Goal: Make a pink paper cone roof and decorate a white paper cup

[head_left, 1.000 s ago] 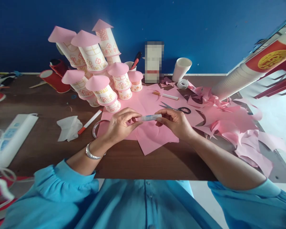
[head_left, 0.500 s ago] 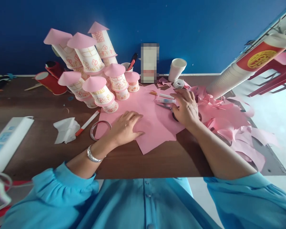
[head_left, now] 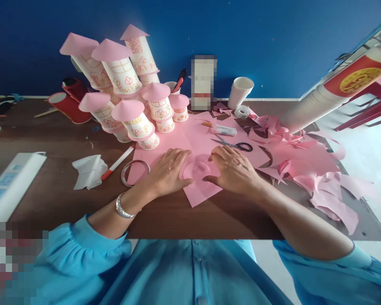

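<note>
Between my two hands lies a round pink shape [head_left: 198, 168] on a pink paper sheet [head_left: 171, 142]; whether it is a loose disc is unclear. My left hand [head_left: 170, 171] rests at its left side, thumb apart from the fingers. On its right side is my right hand [head_left: 233, 170], curved, with thumb and fingers apart. Neither hand visibly grips anything. Beyond the right hand are scissors [head_left: 230, 145] with dark handles and a glue tube [head_left: 225, 129]. Decorated cup towers [head_left: 122, 78] with pink cone roofs stand at the back left.
Pink paper scraps [head_left: 305, 165] cover the right side, near a long stack of cups [head_left: 324, 99]. White cups [head_left: 240, 91] and a tape roll [head_left: 241, 112] are at the back. A tape ring [head_left: 124, 173], marker [head_left: 118, 162] and crumpled white paper [head_left: 89, 171] lie left.
My right hand has moved left and nearer my body, away from the scissors and glue, uncovering them. The round pink shape now shows between my hands. My left hand has hardly moved.
</note>
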Demonstrator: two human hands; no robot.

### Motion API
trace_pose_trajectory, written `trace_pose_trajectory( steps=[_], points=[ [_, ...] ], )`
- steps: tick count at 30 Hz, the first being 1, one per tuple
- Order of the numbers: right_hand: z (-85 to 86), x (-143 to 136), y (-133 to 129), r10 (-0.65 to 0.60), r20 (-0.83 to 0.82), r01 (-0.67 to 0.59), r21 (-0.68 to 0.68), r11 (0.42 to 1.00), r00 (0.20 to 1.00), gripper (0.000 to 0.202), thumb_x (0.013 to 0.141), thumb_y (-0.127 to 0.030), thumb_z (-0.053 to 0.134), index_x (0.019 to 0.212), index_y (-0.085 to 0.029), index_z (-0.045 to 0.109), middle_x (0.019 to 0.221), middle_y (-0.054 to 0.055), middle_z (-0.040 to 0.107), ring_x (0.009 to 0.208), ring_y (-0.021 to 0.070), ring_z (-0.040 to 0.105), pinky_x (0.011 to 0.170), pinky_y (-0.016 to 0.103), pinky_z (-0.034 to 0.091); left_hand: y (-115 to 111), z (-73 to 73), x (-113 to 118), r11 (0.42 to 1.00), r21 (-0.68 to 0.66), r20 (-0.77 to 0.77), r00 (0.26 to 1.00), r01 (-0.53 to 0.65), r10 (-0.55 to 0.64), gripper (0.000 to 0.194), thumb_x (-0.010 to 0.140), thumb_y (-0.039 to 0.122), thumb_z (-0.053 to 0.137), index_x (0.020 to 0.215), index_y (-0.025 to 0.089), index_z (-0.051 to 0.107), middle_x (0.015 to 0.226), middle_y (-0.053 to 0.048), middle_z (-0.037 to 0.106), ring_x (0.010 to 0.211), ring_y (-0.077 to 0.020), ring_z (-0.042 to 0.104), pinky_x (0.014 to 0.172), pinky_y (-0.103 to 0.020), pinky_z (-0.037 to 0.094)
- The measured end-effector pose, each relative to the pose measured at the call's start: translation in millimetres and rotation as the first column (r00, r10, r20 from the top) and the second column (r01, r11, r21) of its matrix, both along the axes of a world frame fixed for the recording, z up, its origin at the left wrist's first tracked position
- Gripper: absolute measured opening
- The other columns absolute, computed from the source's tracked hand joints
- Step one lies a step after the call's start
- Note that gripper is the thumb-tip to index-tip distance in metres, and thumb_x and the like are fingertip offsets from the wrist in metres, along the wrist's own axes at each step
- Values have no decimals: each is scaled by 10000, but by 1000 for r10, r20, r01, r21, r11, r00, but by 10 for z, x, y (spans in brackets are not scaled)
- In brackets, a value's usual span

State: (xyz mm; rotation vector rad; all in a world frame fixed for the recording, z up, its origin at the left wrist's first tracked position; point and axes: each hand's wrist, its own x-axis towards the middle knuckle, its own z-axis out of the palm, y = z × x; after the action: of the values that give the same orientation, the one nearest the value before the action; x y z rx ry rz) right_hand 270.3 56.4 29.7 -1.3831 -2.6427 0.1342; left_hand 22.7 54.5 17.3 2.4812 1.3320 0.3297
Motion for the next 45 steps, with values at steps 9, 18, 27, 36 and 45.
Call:
trace_pose_trajectory(
  steps=[9, 18, 27, 36, 45],
  points=[
    [9, -37, -48, -4, 71, 9, -73, 997, 997, 389, 854, -516, 837, 998, -189, 682, 1119, 119, 661, 1057, 312, 624, 880, 419, 505, 0, 11, 24, 994, -94, 26, 998, 53, -51, 472, 846, 333, 811, 1224, 158, 588, 1065, -95, 716, 1035, -310, 675, 965, -515, 553],
    [7, 31, -10, -44, -33, 40, -128, 991, 998, 400, 799, -363, 905, 1072, -196, 665, 1173, 116, 687, 1136, 327, 667, 913, 441, 555, -33, 31, 51, 997, -38, 13, 998, 65, -64, 649, 829, 324, 785, 1382, 141, 501, 1182, -148, 709, 1107, -348, 660, 993, -536, 539],
    [-56, 53, 6, -61, -354, -35, -257, 966, 933, 419, 809, -405, 886, 1123, -219, 679, 1157, 87, 730, 1068, 269, 695, 883, 390, 552, -25, 90, 39, 913, -406, 457, 854, -46, 247, 350, 829, 383, 770, 1095, 203, 633, 949, -31, 735, 793, -166, 658, 715, -291, 529],
    [19, -46, 15, -414, -704, -165, -597, 785, 577, 464, 835, -636, 776, 768, -190, 664, 745, -1, 656, 681, 141, 565, 670, 293, 460, -29, 105, 46, 810, -580, 720, 522, 89, 458, 468, 739, 409, 867, 1055, 197, 593, 949, -20, 669, 835, -151, 622, 744, -272, 540],
    [39, -88, -48, -356, -753, -174, -523, 835, 553, 423, 860, -608, 776, 774, -208, 672, 759, 11, 659, 702, 155, 575, 686, 310, 493, -15, 83, -30, 801, -598, 676, 558, 33, 482, 283, 896, 433, 697, 773, 194, 607, 700, 37, 493, 656, -114, 425, 625, -262, 380]
  ],
)
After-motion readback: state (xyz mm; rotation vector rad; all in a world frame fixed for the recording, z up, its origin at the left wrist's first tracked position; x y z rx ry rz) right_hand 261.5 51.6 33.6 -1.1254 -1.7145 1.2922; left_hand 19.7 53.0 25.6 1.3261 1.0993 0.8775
